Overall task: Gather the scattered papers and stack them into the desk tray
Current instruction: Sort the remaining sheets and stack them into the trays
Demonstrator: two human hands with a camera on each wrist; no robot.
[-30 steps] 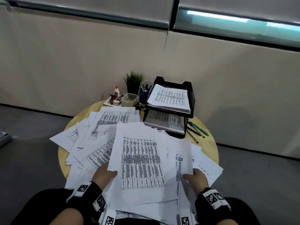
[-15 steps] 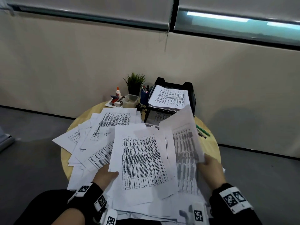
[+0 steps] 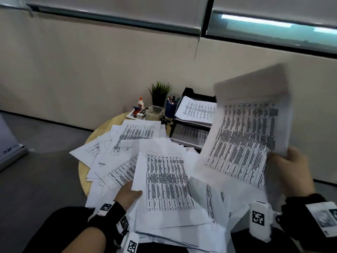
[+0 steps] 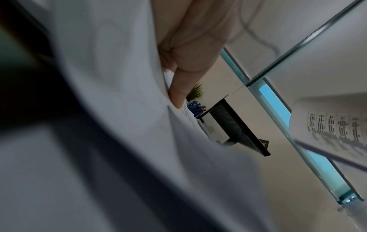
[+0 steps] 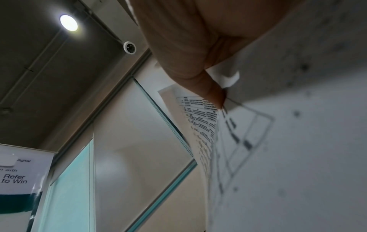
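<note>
Printed sheets [image 3: 127,143] lie scattered over the round wooden table [image 3: 102,128]. My left hand [image 3: 127,195] holds the left edge of a bundle of papers [image 3: 167,181] near me, thumb on top; in the left wrist view the thumb [image 4: 178,94] presses on the paper [image 4: 123,97]. My right hand [image 3: 291,172] pinches a lifted, blurred sheaf [image 3: 246,139] by its right edge, raised in front of the black two-tier desk tray [image 3: 189,92]. The right wrist view shows the thumb [image 5: 208,87] clamped on those sheets [image 5: 278,141]. Both tray tiers hold papers [image 3: 197,110].
At the table's far side stand a small potted plant [image 3: 160,92], a blue pen cup [image 3: 170,108], a glue bottle [image 3: 140,103], a clear box [image 3: 154,112] and a stapler [image 3: 136,111]. A beige wall and grey floor surround the table.
My right hand has lifted its sheaf up and to the right, off the pile, so it now covers part of the tray. The left hand keeps its hold on the bundle.
</note>
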